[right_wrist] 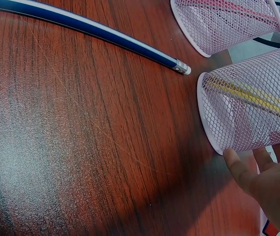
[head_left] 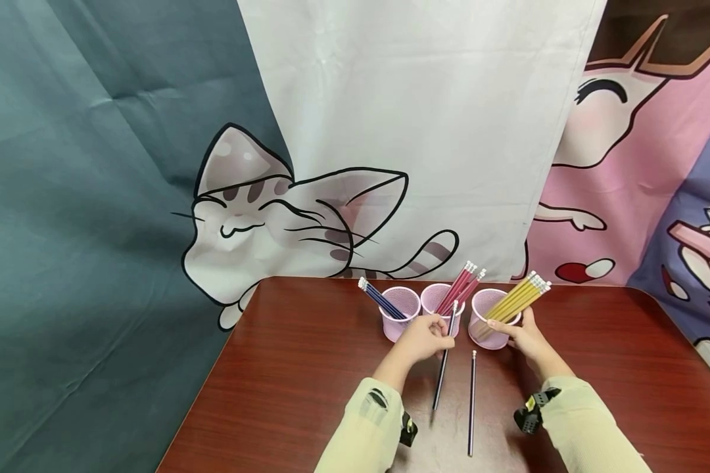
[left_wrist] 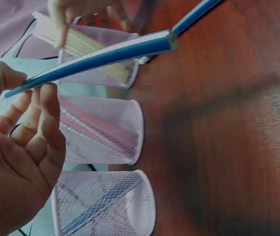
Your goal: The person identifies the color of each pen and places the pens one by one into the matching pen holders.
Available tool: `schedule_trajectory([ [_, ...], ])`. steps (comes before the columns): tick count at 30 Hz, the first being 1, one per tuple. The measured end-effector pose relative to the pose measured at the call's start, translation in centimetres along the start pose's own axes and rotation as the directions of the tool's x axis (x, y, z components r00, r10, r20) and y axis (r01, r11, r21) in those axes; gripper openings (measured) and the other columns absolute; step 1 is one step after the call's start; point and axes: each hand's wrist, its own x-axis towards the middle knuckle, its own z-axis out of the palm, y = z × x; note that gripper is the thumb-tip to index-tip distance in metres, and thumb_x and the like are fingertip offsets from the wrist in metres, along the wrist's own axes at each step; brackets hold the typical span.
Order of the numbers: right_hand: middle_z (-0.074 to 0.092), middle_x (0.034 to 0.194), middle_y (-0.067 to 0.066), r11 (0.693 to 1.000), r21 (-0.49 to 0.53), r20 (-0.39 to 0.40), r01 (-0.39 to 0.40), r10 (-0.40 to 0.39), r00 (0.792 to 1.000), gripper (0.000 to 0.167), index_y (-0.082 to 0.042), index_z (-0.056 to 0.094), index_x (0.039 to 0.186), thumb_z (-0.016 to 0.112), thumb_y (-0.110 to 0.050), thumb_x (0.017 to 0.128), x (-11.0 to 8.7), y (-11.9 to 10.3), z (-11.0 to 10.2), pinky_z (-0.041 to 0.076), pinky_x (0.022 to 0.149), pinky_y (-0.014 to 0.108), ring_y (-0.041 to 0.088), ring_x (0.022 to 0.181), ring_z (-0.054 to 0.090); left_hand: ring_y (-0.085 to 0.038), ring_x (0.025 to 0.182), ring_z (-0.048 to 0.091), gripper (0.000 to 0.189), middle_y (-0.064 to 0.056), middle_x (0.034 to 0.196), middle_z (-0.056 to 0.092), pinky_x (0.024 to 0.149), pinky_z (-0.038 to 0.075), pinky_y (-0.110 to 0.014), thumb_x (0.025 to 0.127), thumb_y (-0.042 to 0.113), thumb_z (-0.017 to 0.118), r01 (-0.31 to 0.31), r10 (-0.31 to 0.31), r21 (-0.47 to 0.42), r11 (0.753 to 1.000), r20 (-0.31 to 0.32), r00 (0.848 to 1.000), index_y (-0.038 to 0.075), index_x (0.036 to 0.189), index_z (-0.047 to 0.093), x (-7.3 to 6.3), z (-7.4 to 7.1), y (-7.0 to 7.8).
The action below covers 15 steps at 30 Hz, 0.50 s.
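My left hand [head_left: 420, 338] pinches a dark blue pencil [head_left: 444, 374] between thumb and fingers. Its white eraser points up and away, and the other end slants down toward me above the table. My right hand [head_left: 529, 340] holds the right-hand pink mesh pencil cup [head_left: 486, 338], thumb at the near rim and fingers along the outer side. Several yellow pencils [head_left: 517, 299] lean right in that cup. Another blue pencil [head_left: 472, 407] lies on the table between my forearms, its eraser end toward the cup in the right wrist view.
Two more pink mesh cups stand in the row: the middle cup [head_left: 428, 295] with several red pencils [head_left: 464, 282], the left cup [head_left: 393, 330] with several blue pencils [head_left: 381, 297]. The brown wooden table [head_left: 284, 374] ends at a printed cloth backdrop [head_left: 438, 131].
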Motion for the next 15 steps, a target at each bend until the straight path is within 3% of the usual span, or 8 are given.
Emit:
schedule_trajectory([
  [8, 0.023, 0.132, 0.025, 1.0, -0.002, -0.002, 0.011, -0.011, 1.0, 0.077, -0.007, 0.002, 0.137, 0.061, -0.02, 0.089, 0.1, 0.1, 0.0, 0.039, 0.09, 0.05, 0.0, 0.085, 0.047, -0.013, 0.047, 0.055, 0.013, 0.004, 0.058, 0.055, 0.047, 0.045, -0.019, 0.072, -0.001, 0.064, -0.044, 0.027, -0.143, 0.989, -0.12, 0.992, 0.003, 0.081, 0.056, 0.5, -2.0, 1.1],
  [12, 0.022, 0.133, 0.026, 1.0, -0.003, -0.006, 0.01, -0.01, 1.0, 0.078, -0.007, 0.002, 0.137, 0.061, -0.021, 0.089, 0.1, 0.2, -0.1, 0.038, 0.09, 0.052, 0.0, 0.086, 0.047, -0.002, 0.054, 0.051, 0.016, 0.001, 0.063, 0.06, 0.053, 0.043, -0.017, 0.072, 0.0, 0.066, -0.084, 0.057, -0.137, 0.987, -0.191, 0.98, 0.002, 0.085, 0.058, 0.7, -3.0, 1.4],
  [15, 0.022, 0.133, 0.026, 1.0, -0.003, -0.008, 0.01, -0.01, 1.0, 0.078, -0.007, 0.002, 0.137, 0.061, -0.021, 0.089, 0.1, 0.2, 0.0, 0.038, 0.09, 0.052, 0.0, 0.086, 0.047, 0.0, 0.056, 0.049, 0.016, -0.001, 0.066, 0.062, 0.055, 0.041, -0.016, 0.073, 0.0, 0.067, -0.113, 0.084, -0.119, 0.986, -0.225, 0.971, 0.001, 0.086, 0.059, 0.9, -3.5, 1.6],
])
